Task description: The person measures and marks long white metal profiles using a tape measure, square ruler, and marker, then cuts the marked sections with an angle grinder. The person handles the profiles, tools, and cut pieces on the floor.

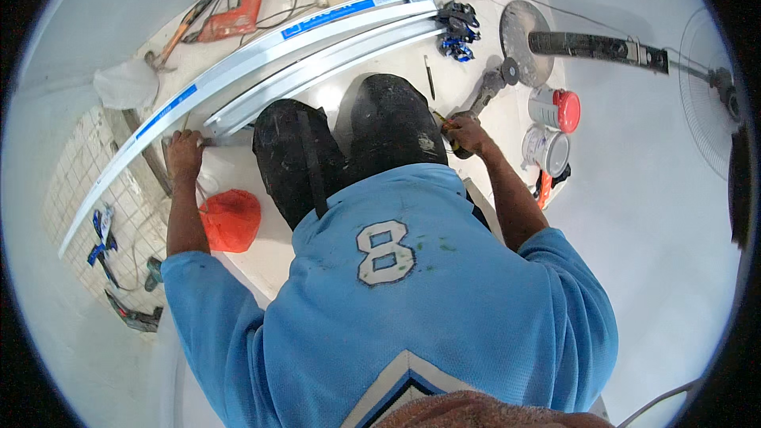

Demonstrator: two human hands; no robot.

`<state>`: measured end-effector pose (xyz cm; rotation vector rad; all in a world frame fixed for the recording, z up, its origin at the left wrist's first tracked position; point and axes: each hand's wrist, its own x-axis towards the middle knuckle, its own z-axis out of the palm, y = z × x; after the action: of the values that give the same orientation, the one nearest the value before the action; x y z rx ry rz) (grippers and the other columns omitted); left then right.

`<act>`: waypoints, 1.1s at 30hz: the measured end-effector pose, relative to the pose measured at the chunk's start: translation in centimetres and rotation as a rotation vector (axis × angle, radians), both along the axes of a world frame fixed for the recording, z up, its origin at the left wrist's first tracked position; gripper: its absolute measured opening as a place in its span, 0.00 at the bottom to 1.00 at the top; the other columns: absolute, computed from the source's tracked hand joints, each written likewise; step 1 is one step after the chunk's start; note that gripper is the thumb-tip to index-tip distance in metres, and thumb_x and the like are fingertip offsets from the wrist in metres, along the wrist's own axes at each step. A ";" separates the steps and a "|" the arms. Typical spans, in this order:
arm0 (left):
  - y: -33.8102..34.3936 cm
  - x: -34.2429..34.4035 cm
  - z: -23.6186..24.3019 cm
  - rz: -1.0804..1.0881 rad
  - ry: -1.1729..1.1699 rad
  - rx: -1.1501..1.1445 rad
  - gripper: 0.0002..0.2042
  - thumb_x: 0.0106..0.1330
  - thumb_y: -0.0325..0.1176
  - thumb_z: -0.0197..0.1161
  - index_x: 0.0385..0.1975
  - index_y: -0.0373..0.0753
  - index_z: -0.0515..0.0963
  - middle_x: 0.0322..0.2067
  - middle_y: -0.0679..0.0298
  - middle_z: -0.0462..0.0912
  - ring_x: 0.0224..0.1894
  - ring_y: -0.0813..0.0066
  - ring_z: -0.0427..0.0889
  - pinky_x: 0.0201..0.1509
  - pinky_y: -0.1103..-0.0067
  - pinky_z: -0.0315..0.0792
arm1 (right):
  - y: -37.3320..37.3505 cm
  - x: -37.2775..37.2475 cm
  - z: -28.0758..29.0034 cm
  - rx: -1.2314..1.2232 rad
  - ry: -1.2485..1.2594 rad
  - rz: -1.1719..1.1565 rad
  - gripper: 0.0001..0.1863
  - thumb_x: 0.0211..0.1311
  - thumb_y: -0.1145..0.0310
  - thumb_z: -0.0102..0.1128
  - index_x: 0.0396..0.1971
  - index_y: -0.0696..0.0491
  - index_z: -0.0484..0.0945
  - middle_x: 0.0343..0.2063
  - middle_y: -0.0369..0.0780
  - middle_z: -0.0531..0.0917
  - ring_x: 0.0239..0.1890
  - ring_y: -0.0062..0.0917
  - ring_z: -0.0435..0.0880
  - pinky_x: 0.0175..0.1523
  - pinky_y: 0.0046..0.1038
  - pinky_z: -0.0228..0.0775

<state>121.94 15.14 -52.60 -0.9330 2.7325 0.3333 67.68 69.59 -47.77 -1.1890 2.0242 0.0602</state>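
Observation:
My left hand is closed at the left, fingers curled over the edge of a metal strip lying near white profiles; exactly what it grips is unclear. My right hand, beside my dark-clothed right knee, is closed round a yellow and black tape measure. A jointed grey stand part lies just beyond it. A long white strip with blue labels arches across the floor. A red-orange cloth or bag is beside my left forearm.
A red power drill, hammer and cords are at upper left; clamps at upper middle; tools on left tiles. Right are a round base, dark pole, two tubs and a fan.

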 end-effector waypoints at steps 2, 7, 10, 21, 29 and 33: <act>-0.5 -0.2 2.0 -0.073 -0.106 0.062 0.13 0.59 0.35 0.71 0.44 0.43 0.83 0.47 0.58 0.85 0.53 0.52 0.80 0.58 0.56 0.72 | 3.9 1.1 -4.8 0.000 0.043 0.005 0.14 0.68 0.60 0.61 0.42 0.56 0.82 0.44 0.51 0.88 0.48 0.48 0.87 0.52 0.46 0.79; -3.4 0.8 5.3 -0.201 -0.293 -0.020 0.11 0.57 0.36 0.74 0.38 0.43 0.86 0.36 0.56 0.87 0.45 0.54 0.85 0.53 0.59 0.75 | 6.4 4.1 -11.5 0.220 0.175 -0.223 0.24 0.65 0.59 0.63 0.51 0.64 0.72 0.41 0.60 0.87 0.46 0.54 0.88 0.50 0.52 0.80; -4.4 -0.1 8.9 -0.091 -0.267 0.019 0.11 0.59 0.37 0.74 0.38 0.41 0.86 0.35 0.53 0.87 0.42 0.53 0.87 0.51 0.58 0.77 | 1.6 4.6 -8.7 0.271 0.091 -0.363 0.20 0.66 0.60 0.61 0.47 0.62 0.75 0.39 0.58 0.87 0.45 0.53 0.89 0.49 0.51 0.81; 1.6 -26.0 22.6 0.202 0.182 0.439 0.19 0.71 0.42 0.69 0.32 0.27 0.81 0.22 0.57 0.83 0.25 0.70 0.81 0.33 0.69 0.75 | -10.8 -3.1 -10.5 -0.119 0.350 -0.625 0.13 0.64 0.65 0.60 0.43 0.59 0.81 0.39 0.54 0.87 0.45 0.49 0.88 0.52 0.49 0.81; 9.2 -42.3 17.1 0.364 0.213 1.055 0.14 0.68 0.42 0.68 0.36 0.36 0.81 0.26 0.65 0.82 0.22 0.75 0.81 0.25 0.76 0.76 | -11.4 -6.8 -3.1 -0.133 0.060 -0.585 0.15 0.59 0.66 0.57 0.44 0.51 0.85 0.39 0.49 0.89 0.47 0.49 0.88 0.54 0.43 0.80; 12.4 -49.1 11.5 0.712 0.221 1.244 0.11 0.66 0.37 0.70 0.40 0.37 0.80 0.29 0.64 0.81 0.26 0.73 0.81 0.25 0.77 0.77 | -13.7 -4.1 7.5 -0.717 -0.452 -0.575 0.19 0.55 0.66 0.68 0.47 0.56 0.81 0.40 0.47 0.85 0.46 0.47 0.85 0.55 0.43 0.78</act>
<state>72.89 27.57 -41.11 -1.3433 1.5686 1.9868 63.62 55.91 -40.26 -0.8428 1.9277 -1.1875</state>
